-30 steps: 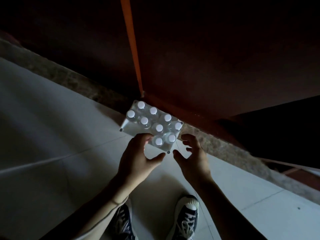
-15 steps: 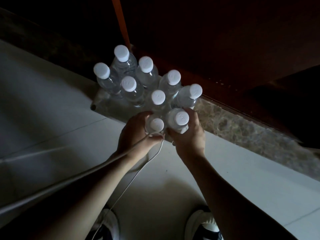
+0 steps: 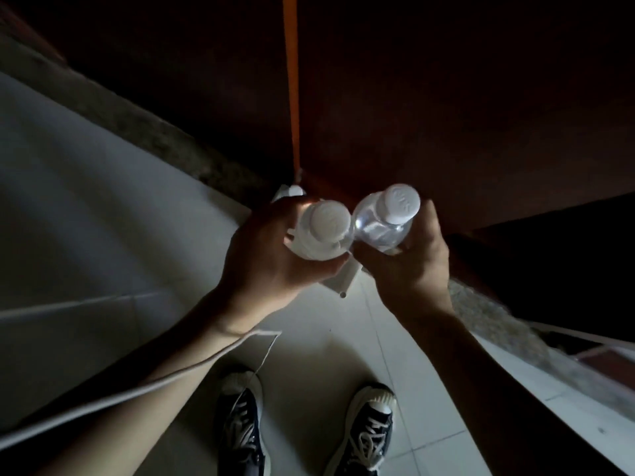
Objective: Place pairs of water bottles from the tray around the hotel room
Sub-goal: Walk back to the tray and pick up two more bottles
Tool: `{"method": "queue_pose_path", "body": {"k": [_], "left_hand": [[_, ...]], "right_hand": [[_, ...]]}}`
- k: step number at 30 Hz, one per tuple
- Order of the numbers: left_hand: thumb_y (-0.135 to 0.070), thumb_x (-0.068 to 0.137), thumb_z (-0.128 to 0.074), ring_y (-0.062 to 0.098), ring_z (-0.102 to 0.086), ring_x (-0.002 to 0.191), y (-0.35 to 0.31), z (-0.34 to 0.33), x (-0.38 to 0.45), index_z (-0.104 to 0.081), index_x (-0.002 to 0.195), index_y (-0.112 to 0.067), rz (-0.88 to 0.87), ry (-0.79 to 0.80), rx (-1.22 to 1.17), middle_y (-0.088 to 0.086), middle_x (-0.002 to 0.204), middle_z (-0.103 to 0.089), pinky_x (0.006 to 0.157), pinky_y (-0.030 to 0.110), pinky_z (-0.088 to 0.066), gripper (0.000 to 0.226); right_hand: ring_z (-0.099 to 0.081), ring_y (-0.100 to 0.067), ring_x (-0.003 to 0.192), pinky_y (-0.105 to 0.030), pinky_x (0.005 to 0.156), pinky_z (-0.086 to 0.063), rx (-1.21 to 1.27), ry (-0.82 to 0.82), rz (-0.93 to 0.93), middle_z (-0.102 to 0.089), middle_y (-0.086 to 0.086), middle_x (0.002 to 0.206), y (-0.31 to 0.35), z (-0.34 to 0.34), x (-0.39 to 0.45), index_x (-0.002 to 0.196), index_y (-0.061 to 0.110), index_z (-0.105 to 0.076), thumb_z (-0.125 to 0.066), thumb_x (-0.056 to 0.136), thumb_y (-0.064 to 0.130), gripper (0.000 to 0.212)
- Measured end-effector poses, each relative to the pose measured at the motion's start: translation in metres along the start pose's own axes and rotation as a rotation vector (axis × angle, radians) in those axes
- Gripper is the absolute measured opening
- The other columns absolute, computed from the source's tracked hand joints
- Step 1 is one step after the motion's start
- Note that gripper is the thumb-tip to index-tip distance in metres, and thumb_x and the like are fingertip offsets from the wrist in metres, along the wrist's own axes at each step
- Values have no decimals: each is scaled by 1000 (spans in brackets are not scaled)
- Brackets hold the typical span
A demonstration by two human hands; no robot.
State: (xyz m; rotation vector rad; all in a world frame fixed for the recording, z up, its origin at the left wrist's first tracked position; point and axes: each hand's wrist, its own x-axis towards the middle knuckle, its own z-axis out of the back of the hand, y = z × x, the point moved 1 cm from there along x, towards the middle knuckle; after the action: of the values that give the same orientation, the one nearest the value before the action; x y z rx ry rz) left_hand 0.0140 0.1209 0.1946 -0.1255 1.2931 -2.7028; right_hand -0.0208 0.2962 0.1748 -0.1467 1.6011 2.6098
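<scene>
My left hand [image 3: 271,255] grips a clear water bottle with a white cap [image 3: 330,223], held upright in front of me. My right hand [image 3: 410,266] grips a second clear bottle with a white cap [image 3: 400,201], tilted a little to the right. The two bottles touch side by side. Below them, the tray [image 3: 342,281] sits on the floor, almost wholly hidden by my hands; one corner shows, and one cap of the remaining bottles [image 3: 294,191] peeks out above my left hand.
The room is dark. A dark wooden door or panel with an orange edge strip [image 3: 291,80] stands ahead, above a speckled stone threshold [image 3: 165,139]. The pale tiled floor [image 3: 86,218] spreads left. My two sneakers [image 3: 367,431] stand below. A white cord [image 3: 192,369] hangs across my left forearm.
Both hands closed round the two nearest bottles on the tray and lifted them up toward the camera. The view rose from a crouch over the tray.
</scene>
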Motion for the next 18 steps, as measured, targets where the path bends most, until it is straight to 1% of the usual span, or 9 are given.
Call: {"method": "queue_pose_path", "body": {"k": [2,4,6,8,9,11,12,14,18], "left_hand": [[-54,59,-83,-7,-68,89,-67,58,18,-70,105,-25,13,-14,-55,-18,92,-73,71,7,-49,55],[-46,58,-86,-20,-62,85,-138,118,35,-68,97,-25,-27,-42,-101,-24,82,-68,68,2,-45,48],[-36,59,-89,-15,-65,84,-211,181,50,-68,94,-20,-68,-69,-144,-20,80,-70,67,5,-47,44],[-36,61,-87,2,-70,83,-282,243,60,-67,98,-18,-121,-74,-216,-9,82,-73,67,17,-53,46],[-38,62,-85,6,-72,83,-317,271,62,-66,100,-19,-157,-78,-266,-7,85,-74,66,19,-55,47],[-40,61,-81,5,-72,87,-384,326,65,-63,106,-26,-225,-120,-361,-10,96,-74,69,17,-55,50],[-40,60,-80,5,-72,89,-417,352,65,-62,106,-29,-259,-150,-418,-12,98,-74,72,18,-56,51],[-38,59,-79,6,-72,91,-477,397,59,-62,104,-34,-324,-190,-519,-13,97,-75,75,20,-56,48],[-30,65,-76,10,-74,89,-582,473,41,-64,103,-24,-464,-256,-653,-8,92,-76,73,20,-55,41]], "right_hand": [[-67,-29,92,-50,74,-55,62,25,51,-66,-6,99,84,39,9,97,28,-53,-84,57,37,52],[-67,-28,97,-51,77,-57,129,63,77,-66,-4,104,172,78,14,96,42,-54,-85,59,30,50],[-68,-24,98,-50,79,-58,200,92,137,-67,-1,106,267,118,14,95,53,-53,-85,61,24,55],[-69,-30,93,-54,73,-58,327,140,256,-66,-10,105,355,161,9,98,38,-56,-86,61,15,53],[-70,-29,88,-49,69,-59,403,170,303,-67,-12,101,397,182,4,100,25,-55,-85,62,5,52],[-70,-18,79,-30,64,-57,569,239,376,-68,-3,89,479,223,-5,101,9,-50,-79,63,-12,52],[-69,-15,78,-25,65,-55,609,260,422,-68,-1,88,519,241,-11,103,6,-50,-77,65,-14,51],[-68,-16,83,-26,71,-55,617,271,523,-68,0,90,589,273,-26,107,6,-51,-77,66,-8,51],[-68,-16,87,-30,75,-57,636,209,645,-68,3,92,703,327,-58,118,2,-51,-71,72,-6,51]]}}
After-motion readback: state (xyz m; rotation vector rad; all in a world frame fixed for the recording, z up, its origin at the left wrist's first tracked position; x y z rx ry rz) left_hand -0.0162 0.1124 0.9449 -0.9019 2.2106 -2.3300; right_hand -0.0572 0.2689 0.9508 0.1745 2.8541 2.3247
